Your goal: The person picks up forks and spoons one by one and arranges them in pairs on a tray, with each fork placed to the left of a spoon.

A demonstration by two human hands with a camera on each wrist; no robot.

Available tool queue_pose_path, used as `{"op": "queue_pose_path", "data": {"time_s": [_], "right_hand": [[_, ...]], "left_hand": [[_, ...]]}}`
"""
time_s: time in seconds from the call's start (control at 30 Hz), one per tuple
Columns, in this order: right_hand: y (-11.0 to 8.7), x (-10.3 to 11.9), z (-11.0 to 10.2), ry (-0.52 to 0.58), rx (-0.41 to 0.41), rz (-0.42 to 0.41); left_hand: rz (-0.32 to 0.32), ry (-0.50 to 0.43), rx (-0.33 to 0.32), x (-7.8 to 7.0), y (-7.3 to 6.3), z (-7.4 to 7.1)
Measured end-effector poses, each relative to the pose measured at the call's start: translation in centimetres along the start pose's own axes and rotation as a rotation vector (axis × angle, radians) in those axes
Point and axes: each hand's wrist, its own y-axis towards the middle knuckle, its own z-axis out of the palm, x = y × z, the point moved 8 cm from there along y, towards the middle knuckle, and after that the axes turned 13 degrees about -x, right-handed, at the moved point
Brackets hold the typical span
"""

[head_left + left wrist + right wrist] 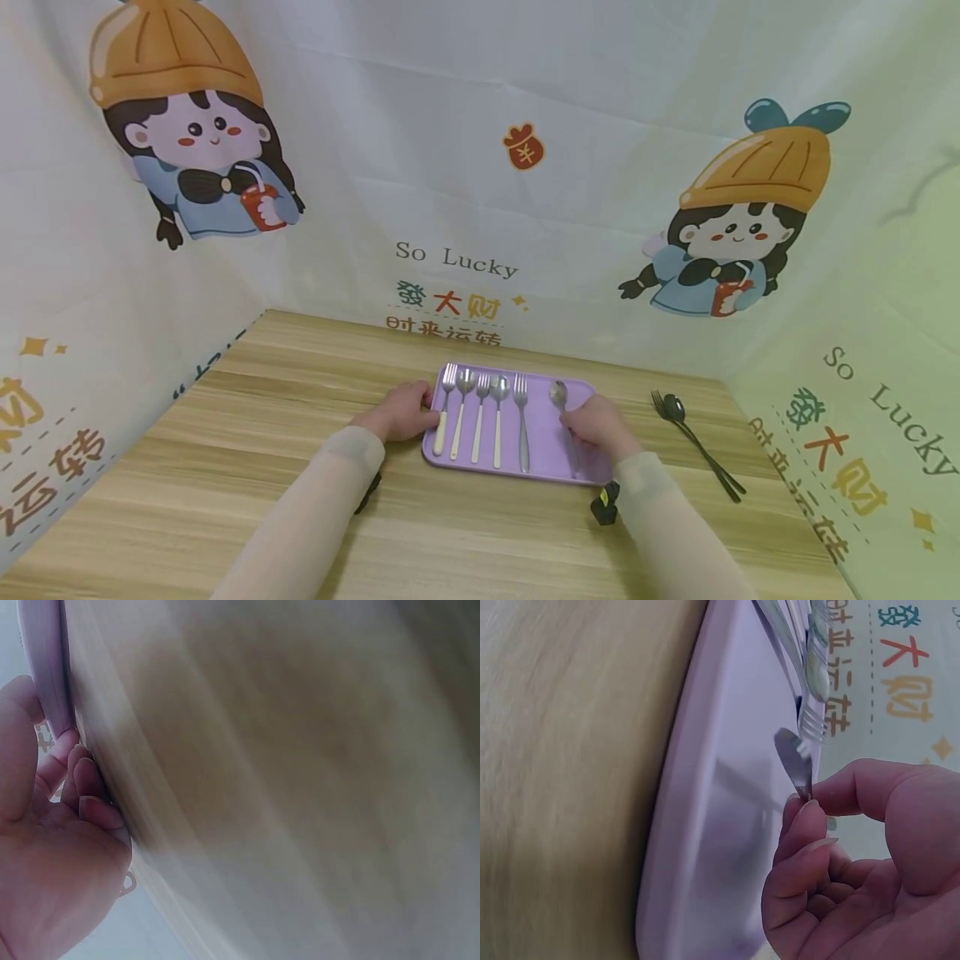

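Observation:
A shallow purple tray (543, 433) lies on the wooden table. My left hand (407, 411) grips its left rim, thumb on top and fingertips at the underside, as the left wrist view shows. On the right part of the tray, my right hand (600, 423) pinches a metal spoon (558, 392) between thumb and fingertips, its bowl pointing away from me. The spoon's handle end (795, 757) sticks out toward the right wrist camera. Left of it, a silver fork (521, 425) and several pale-handled forks and spoons (478, 429) lie side by side in a row.
A black fork (657, 404) and a black spoon (675, 407) lie with handles crossing on the table (465, 533), right of the tray. A printed white cloth (450, 167) hangs behind and on both sides. Black straps with a small device (604, 504) show at the wrists.

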Motion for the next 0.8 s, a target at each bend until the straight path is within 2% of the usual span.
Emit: {"op": "queue_pose_path", "data": {"time_s": [0.13,0.37,0.67,0.8], "right_hand": [[0.0,0.4,0.5,-0.020,0.001,-0.009],[-0.5,1.1,1.3,0.008,-0.011,-0.019],[-1.0,2.3,1.5,-0.059,-0.042,-0.039],[-1.2,2.6,1.7,-0.063,-0.051,-0.048]], "left_hand": [[0.002,-0.007,0.001,0.0,0.0,0.0],[-0.009,-0.004,-0.004,0.1,0.0,0.0],[-0.017,-0.014,-0.006,0.0,0.0,-0.1],[0.001,-0.012,-0.004,-0.1,-0.1,-0.2]]}}
